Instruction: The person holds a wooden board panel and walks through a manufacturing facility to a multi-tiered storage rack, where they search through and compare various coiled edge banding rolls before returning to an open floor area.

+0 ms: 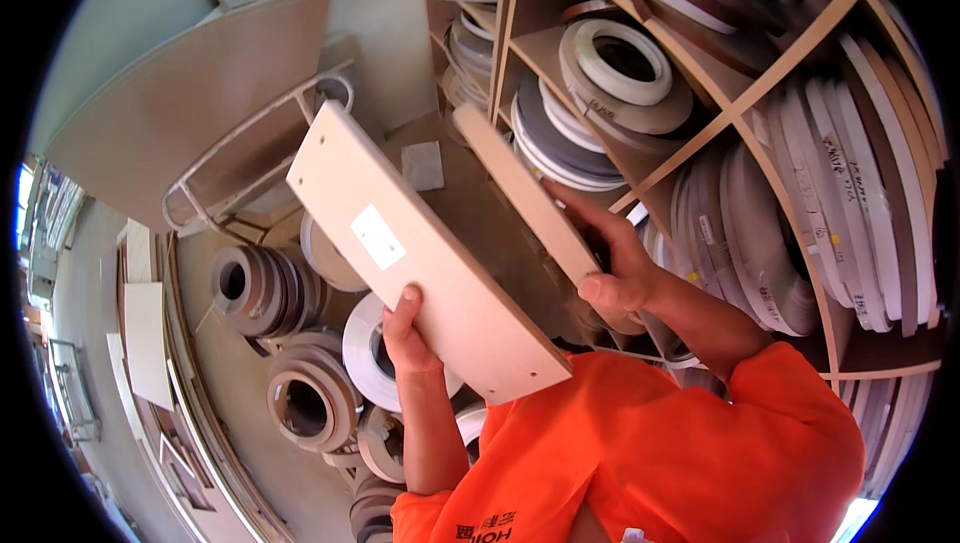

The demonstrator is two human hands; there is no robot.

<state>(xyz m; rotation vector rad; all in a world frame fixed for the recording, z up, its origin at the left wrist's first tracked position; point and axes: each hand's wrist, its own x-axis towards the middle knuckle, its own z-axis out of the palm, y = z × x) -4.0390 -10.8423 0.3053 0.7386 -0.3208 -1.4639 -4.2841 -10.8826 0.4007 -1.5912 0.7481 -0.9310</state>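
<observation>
My left hand (pixel 408 333) grips a long pale wooden panel (pixel 440 283) by its near edge, the thumb lying on the broad face. A white label (pixel 377 237) is stuck on that face, and small drilled holes show near both ends. To the right, my right hand (pixel 620 263) is closed round a second wooden board (pixel 525 193), which is held tilted so that mostly its narrow edge shows. The two boards are apart, with a gap between them. Fingers of my left hand are hidden behind the panel.
A wooden shelf rack (pixel 735 108) on the right holds many rolls of edge banding (pixel 625 63). More rolls (pixel 310 393) stand on the floor at the left. Beyond them are a metal-framed cart (pixel 260 148), a large leaning sheet (pixel 200 93) and stacked panels (pixel 148 343).
</observation>
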